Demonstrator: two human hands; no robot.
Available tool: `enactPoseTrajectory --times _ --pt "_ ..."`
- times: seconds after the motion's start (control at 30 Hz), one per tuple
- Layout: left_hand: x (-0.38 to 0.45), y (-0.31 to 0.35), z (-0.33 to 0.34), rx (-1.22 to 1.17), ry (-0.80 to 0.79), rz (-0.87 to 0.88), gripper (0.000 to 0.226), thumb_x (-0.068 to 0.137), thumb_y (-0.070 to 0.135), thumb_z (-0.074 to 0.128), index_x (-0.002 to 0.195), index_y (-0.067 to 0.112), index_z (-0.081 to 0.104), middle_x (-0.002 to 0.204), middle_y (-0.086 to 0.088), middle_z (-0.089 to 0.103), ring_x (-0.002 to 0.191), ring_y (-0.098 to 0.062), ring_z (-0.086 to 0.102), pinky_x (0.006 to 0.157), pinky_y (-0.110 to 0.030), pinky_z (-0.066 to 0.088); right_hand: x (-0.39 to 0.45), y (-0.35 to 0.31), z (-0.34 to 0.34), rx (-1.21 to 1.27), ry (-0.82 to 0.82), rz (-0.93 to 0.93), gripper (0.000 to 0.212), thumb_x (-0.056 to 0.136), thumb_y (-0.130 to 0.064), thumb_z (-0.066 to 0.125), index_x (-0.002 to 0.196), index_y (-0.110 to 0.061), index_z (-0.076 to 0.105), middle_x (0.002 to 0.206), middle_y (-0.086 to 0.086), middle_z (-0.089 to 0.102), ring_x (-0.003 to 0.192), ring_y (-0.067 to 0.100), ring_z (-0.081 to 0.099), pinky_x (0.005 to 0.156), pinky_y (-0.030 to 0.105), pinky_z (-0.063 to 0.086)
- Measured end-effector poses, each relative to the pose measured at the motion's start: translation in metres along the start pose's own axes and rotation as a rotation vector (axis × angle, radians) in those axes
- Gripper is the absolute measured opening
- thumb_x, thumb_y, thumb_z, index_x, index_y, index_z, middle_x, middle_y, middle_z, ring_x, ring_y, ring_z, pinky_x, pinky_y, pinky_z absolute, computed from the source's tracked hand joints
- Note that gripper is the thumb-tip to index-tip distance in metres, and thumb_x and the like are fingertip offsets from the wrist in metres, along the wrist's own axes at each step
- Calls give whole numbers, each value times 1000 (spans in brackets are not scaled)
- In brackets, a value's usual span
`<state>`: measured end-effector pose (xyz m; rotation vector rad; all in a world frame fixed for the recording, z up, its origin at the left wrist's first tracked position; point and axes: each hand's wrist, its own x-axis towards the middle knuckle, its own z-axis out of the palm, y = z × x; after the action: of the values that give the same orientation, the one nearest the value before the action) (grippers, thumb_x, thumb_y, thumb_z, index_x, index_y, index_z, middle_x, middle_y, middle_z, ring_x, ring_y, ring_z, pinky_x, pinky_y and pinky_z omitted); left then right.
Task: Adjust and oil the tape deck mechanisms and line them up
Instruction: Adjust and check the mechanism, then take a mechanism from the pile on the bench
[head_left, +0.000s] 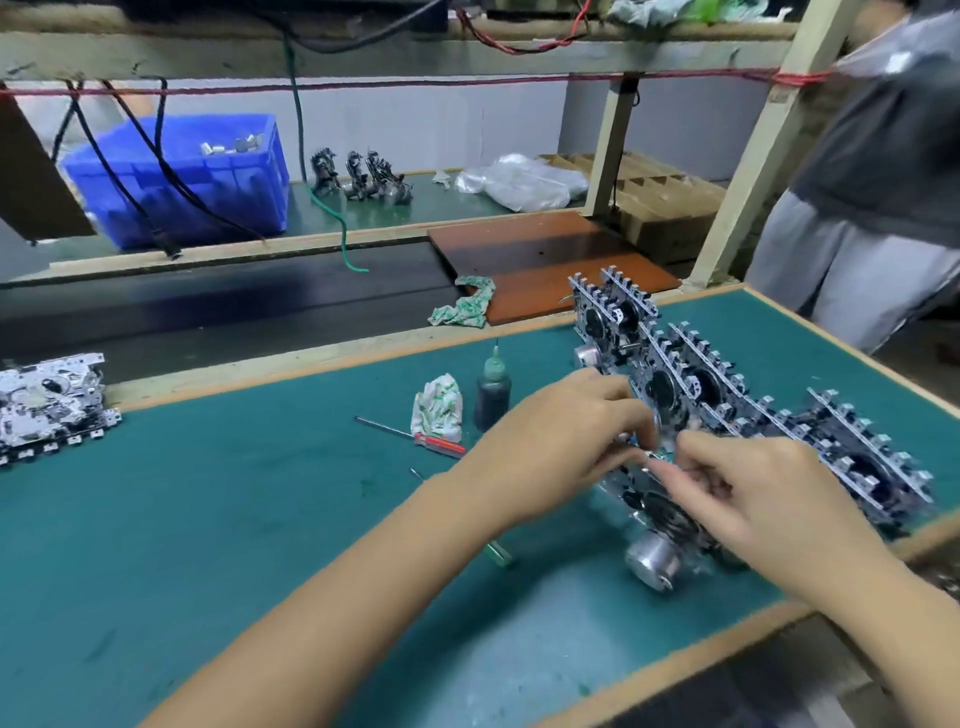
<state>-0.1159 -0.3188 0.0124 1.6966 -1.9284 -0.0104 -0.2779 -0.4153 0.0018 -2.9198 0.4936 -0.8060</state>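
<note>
A tape deck mechanism (655, 525) with a silver motor at its near end stands on the green mat in front of me. My left hand (566, 436) grips its top edge from the left. My right hand (748, 493) pinches the same top edge from the right, fingertips almost meeting the left ones. Behind it a row of several upright mechanisms (727, 395) runs from the back middle to the right edge. A small dark oil bottle (491, 392) with a green needle tip stands left of my left hand. A red-handled screwdriver (415, 436) lies beside it.
A crumpled patterned rag (437, 408) sits by the bottle, another rag (465, 304) on the belt behind. A stack of flat mechanisms (49, 402) lies at the left. A blue crate (176, 179) and a brown board (540, 260) are at the back. A person (878, 171) stands at the right.
</note>
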Motion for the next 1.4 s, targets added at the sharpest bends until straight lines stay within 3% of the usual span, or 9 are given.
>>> enactPoseTrajectory --times 0.1,0.3,0.47,0.63,0.87,1.03,1.17,1.27,1.4 --pt "28 9 25 -8 -67 52 16 92 17 61 104 8 67 103 -9 60 100 -24 51 79 -27 34 -18 17 -6 -72 18 122 37 81 -39 54 56 -28 29 39 -10 22 36 18 31 40 30 36" --pt "50 14 49 10 -83 108 16 93 14 58 102 3 65 103 -13 59 99 -27 51 80 -33 38 -38 33 -2 -231 75 265 41 84 -45 48 55 -17 41 38 -2 37 34 26 46 40 25 30" --pt "37 -1 48 -9 -70 53 20 94 20 58 110 10 65 111 -7 58 105 -22 50 85 -36 43 -30 21 1 -334 -27 235 34 75 -37 67 63 -18 41 43 -2 47 31 20 48 43 16 15" --pt "9 -5 39 85 -11 12 36 94 22 59 129 12 55 128 -6 53 116 -23 48 96 -37 40 -9 -4 -7 -210 117 185 29 83 -43 59 75 -16 50 54 -11 35 41 19 36 41 16 16" --pt "-112 -31 3 49 150 -433 26 91 32 58 117 30 60 116 16 56 108 -4 47 90 -22 38 22 -94 41 70 -12 -90 28 79 -46 43 79 -22 58 61 -15 44 55 12 55 39 24 38" --pt "-231 -40 -24 114 250 -801 22 90 35 61 112 33 61 107 23 55 105 2 49 93 -19 38 39 -175 104 154 -300 -343 21 77 -47 57 84 -28 62 73 -15 57 68 7 60 51 20 44" --pt "-305 -26 -55 283 263 -1013 31 87 43 59 115 29 61 112 13 57 108 -9 54 95 -31 42 52 -244 147 321 -516 -563 32 94 -43 42 121 -25 46 116 -6 51 111 16 44 92 30 35" --pt "-346 -7 -85 563 294 -1083 51 77 50 46 114 19 64 114 -7 61 103 -30 61 85 -48 49 63 -301 160 406 -493 -673 34 94 -37 47 125 -22 45 121 -1 48 117 20 40 98 33 32" --pt "-405 4 -135 952 373 -1139 62 72 51 54 120 11 59 123 -20 51 104 -42 53 86 -58 44 78 -373 159 583 -424 -786 41 90 -26 57 129 -18 47 121 5 48 116 24 41 97 38 35"
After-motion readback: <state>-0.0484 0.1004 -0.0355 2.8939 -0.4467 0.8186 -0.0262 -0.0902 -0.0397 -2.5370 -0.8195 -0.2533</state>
